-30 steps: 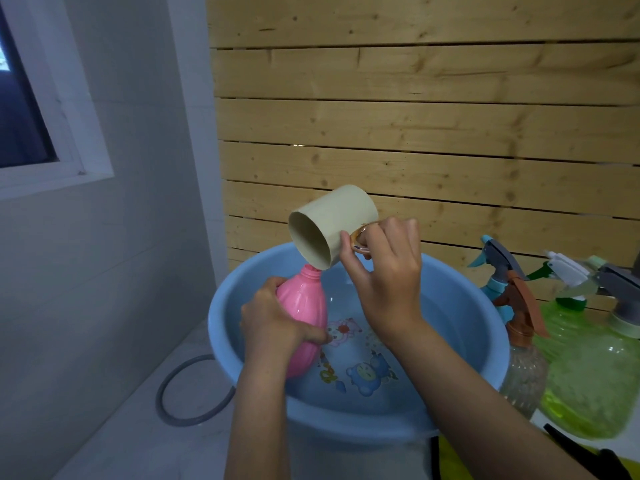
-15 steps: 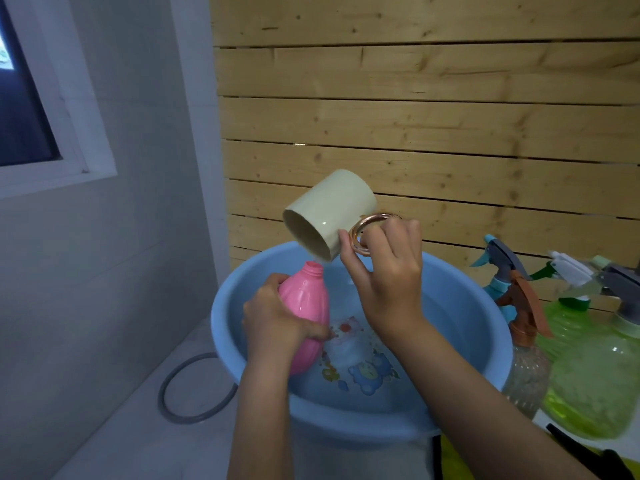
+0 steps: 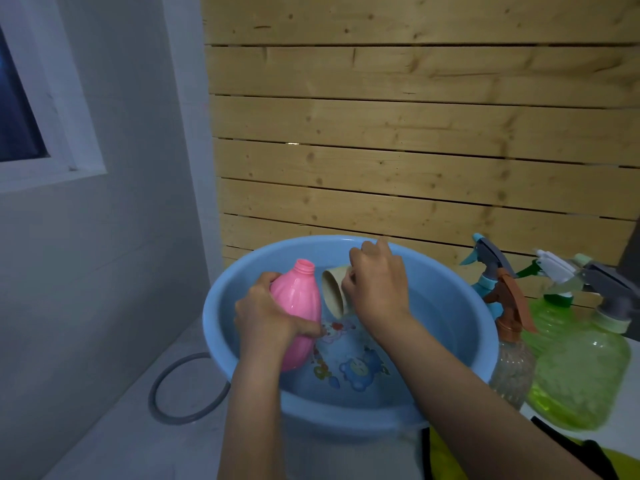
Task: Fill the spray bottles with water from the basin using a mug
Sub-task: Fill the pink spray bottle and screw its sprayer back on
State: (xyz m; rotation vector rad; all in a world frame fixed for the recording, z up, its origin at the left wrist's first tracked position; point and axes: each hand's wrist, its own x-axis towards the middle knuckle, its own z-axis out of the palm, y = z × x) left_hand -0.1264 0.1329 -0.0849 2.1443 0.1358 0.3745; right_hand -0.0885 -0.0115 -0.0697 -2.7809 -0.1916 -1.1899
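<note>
Lower centre of frame: left hand (image 3: 268, 318), fingers curled round the uncapped pink bottle (image 3: 298, 306), inside the blue basin (image 3: 453, 282). Right hand (image 3: 377, 292), fingers gripping the cream mug (image 3: 333, 292), tipped sideways just beside the bottle.

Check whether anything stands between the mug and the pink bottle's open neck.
Nothing visible does. The mug, gripped by the right hand, sits tipped low in the basin just beside the pink bottle, which the left hand holds. The bottle's neck is uncapped, with only open air above it.
</note>
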